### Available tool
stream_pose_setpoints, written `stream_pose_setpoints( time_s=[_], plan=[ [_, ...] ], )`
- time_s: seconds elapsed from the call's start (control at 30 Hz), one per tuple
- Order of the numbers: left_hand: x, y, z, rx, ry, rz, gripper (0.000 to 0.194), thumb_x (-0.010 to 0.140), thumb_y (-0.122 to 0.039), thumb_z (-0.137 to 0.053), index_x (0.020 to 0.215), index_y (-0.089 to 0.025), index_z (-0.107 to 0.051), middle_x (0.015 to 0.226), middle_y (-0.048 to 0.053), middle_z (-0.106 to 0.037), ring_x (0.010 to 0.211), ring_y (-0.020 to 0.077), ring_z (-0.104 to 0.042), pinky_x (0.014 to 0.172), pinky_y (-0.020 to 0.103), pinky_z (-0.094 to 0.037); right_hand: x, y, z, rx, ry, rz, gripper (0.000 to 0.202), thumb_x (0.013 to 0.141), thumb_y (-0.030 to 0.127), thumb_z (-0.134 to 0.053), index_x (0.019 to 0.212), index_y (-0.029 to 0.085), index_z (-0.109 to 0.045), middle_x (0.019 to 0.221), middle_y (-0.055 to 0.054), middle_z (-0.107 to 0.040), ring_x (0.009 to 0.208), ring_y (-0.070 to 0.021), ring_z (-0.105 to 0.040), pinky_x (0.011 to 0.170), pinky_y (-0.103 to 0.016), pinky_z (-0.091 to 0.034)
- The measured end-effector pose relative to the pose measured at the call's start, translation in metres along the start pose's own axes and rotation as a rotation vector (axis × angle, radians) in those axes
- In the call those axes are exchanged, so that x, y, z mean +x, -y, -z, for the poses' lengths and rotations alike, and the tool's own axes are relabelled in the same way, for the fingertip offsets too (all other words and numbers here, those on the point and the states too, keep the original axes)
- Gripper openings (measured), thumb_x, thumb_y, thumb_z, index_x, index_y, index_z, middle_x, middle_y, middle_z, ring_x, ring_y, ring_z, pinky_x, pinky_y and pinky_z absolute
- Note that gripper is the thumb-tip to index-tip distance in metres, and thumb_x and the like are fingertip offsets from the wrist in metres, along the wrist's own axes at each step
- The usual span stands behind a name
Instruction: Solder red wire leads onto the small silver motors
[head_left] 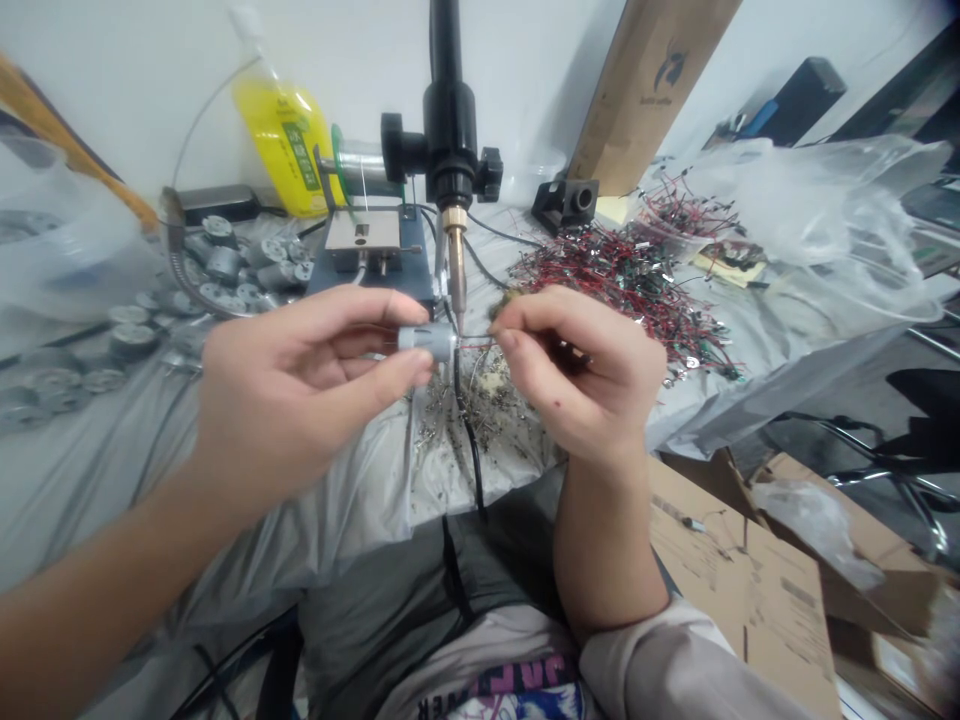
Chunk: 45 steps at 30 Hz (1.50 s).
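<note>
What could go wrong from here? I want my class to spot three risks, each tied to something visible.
1. The right hand pinches thin wires close to the soldering iron; a slip might burn it.
2. The left hand holds the small round motor only by fingertips, so it could turn and tug the wires.
3. Hot solder could perhaps drip onto the black cord lying among scraps below.

Lettering on shirt (510, 685), bottle (289, 145) and carton (652, 90) is illegible.

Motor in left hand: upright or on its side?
On its side: the left hand holds the motor roughly level, one end facing the right hand.
</note>
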<state>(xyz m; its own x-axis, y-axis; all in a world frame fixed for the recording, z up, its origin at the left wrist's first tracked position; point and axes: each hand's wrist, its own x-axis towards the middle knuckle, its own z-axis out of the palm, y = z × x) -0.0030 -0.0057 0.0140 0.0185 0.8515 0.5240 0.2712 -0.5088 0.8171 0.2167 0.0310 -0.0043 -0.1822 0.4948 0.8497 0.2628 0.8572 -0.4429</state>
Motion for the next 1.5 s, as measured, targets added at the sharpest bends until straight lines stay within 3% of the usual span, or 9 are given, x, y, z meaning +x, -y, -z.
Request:
stream_pose_setpoints(
  time_s=[1.5],
  plan=[
    [0.0001,0.0016,0.0027,0.026,0.051,-0.018,0.023,0.087,-0.015,-0.087,0.110,-0.019,-0.084,0.109,0.001,-0.082,0.095,0.0127,-0.079,0.096,0.014,-0.068,0.0004,0.0013,0.0014,0.017,0.037,-0.026,0.015,0.098,0.008,-0.065,0.091,0.019,-0.072,0.078,0.001,-0.066,0.067,-0.0106,-0.056,0.064,-0.028,-0.048]
  ],
)
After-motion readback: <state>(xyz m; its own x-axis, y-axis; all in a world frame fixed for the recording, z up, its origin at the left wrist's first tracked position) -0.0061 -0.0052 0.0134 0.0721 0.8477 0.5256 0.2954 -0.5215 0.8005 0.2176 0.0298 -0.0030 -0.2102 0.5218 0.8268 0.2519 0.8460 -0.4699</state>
